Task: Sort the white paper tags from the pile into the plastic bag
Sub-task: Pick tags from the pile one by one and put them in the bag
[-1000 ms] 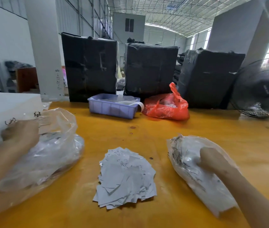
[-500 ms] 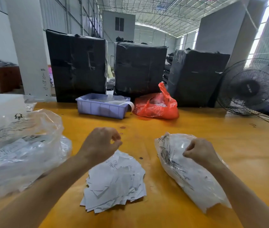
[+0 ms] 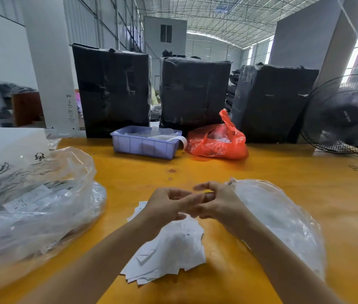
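A pile of white paper tags [image 3: 173, 253] lies on the yellow table [image 3: 305, 183], straight in front of me. My left hand [image 3: 167, 207] and my right hand [image 3: 217, 207] meet just above the pile's far edge, fingertips touching each other, fingers loosely curled. I see no tag held in either hand. A clear plastic bag [image 3: 283, 220] with white tags inside lies right of the pile, partly behind my right forearm. A larger clear plastic bag [image 3: 42, 211] holding printed tags sits at the left.
At the table's back stand a blue tray [image 3: 143, 145] and a red plastic bag [image 3: 217, 143], with black wrapped bales [image 3: 112, 88] behind them. A black fan [image 3: 344, 115] is at the far right. A white box [image 3: 4, 148] stands at the far left.
My left hand left the big bag at the left and came to the middle. My right hand let go of the right bag and met it above the pile.
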A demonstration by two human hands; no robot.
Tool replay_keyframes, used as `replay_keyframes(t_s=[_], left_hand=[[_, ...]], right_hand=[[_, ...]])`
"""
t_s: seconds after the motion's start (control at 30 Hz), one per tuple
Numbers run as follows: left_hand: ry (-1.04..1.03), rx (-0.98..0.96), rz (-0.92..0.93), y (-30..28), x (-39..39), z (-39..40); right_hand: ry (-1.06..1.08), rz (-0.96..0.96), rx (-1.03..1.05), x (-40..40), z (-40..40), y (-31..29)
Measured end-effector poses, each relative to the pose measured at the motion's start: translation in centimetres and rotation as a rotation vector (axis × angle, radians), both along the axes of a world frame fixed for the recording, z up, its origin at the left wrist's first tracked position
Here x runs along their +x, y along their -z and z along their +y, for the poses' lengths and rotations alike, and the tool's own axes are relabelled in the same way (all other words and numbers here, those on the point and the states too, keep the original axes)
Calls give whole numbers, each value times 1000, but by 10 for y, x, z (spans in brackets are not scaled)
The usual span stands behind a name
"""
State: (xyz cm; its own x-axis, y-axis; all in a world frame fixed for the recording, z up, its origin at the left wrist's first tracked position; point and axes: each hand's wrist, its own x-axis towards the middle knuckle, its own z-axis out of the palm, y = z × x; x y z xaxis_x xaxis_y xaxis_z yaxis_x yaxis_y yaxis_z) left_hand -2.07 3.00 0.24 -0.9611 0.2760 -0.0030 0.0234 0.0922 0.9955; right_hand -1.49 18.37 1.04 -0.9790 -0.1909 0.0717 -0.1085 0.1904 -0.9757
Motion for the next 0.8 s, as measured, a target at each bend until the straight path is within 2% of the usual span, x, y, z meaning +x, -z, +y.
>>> replay_keyframes(t_s=[0.07,0.13,0.23,0.4,0.53,0.67,0.8], left_hand=[[-136,62,-13,7,-4,-4],[-188,114,-36,11,-6,-9],[-182,96,-29,11,-8,-16],[-134,18,17,10,-11,-19],[-135,86,9,11,-11,-22],[-253,239,-49,13,-16,-21],[-230,221,-88,15,-17,-26]], right_hand=[[-12,-49,-35,-2,-6,5],[-44,-104,-63,-3,-7,9],[-96,-172,-120,-2,-7,10],[14,-197,-232,-9,-8,11],[23,-221,-286,-11,-9,13],[-52,-268,-220,-9,-13,17],[58,-172,-215,-13,-16,22]])
